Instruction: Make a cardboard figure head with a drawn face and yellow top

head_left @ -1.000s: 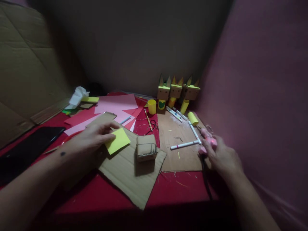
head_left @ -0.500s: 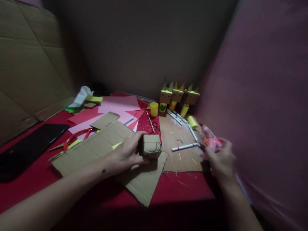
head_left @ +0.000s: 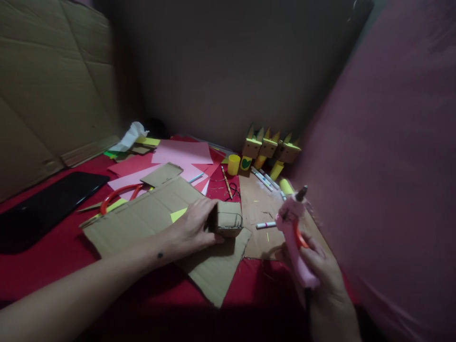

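Observation:
Fingers of my left hand (head_left: 195, 221) grip a small cardboard box (head_left: 229, 217) by its left side. Beneath it lies a loose cardboard piece (head_left: 215, 270), partly under my left forearm. My right hand (head_left: 322, 266) is closed around a pink hot glue gun (head_left: 294, 237) with an orange trigger, its dark nozzle pointing up and away from me. Behind the glue gun, a white marker (head_left: 265, 225) rests on a brown cardboard sheet (head_left: 258, 244); the gun covers part of both.
At the back stand several cardboard figures (head_left: 269, 148) with pointed ears. Near them are a yellow paper cup shape (head_left: 233, 165), a pencil (head_left: 226, 181) and markers (head_left: 261, 178). Pink paper (head_left: 183, 152), orange-handled scissors (head_left: 107, 202) and a black phone-like slab (head_left: 50, 209) lie left.
My right hand has lifted the glue gun from the right edge, bringing it left and nearer, nozzle upward. My left hand still holds the box. The view has shifted slightly.

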A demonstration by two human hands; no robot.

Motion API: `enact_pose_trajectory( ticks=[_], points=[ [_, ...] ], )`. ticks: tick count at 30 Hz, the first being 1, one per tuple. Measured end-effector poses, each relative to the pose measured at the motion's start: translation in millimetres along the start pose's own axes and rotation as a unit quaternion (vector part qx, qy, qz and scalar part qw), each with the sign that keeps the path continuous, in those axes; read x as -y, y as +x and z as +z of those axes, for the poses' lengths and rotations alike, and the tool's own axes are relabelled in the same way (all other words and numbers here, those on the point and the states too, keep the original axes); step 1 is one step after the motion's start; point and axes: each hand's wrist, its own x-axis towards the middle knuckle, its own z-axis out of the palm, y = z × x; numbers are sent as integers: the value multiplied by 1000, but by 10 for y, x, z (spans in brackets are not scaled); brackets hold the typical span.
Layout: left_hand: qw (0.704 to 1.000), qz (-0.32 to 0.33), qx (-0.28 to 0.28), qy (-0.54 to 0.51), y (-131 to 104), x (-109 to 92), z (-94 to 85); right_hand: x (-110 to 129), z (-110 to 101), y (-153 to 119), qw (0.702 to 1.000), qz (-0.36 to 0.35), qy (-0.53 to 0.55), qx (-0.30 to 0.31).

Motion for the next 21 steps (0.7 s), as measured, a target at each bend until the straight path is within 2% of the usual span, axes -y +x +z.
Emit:
enact_pose_trajectory(
  ticks=[3, 7, 9, 11, 15, 21],
  points=[
    [1000, 0, -5, 1, -11, 4, 5, 30, 23, -98, 996, 41, 73, 9],
    [1000, 5, -23, 5, -21, 8, 12, 78, 105, -141, 976, 124, 143, 110],
    [999, 15, -34, -3, -22, 12, 11, 84, 171, -119, 970, 128, 149, 143],
    [998, 25, -48, -15, -23, 16, 9, 106, 247, -72, 976, 87, 134, 145],
    [996, 29, -77, -25, -23, 29, 7, 223, 363, 85, 993, -28, 38, 108],
    [996, 6, -92, -14, -16, 32, 16, 371, 306, 466, 980, -69, -123, 142]
  ],
)
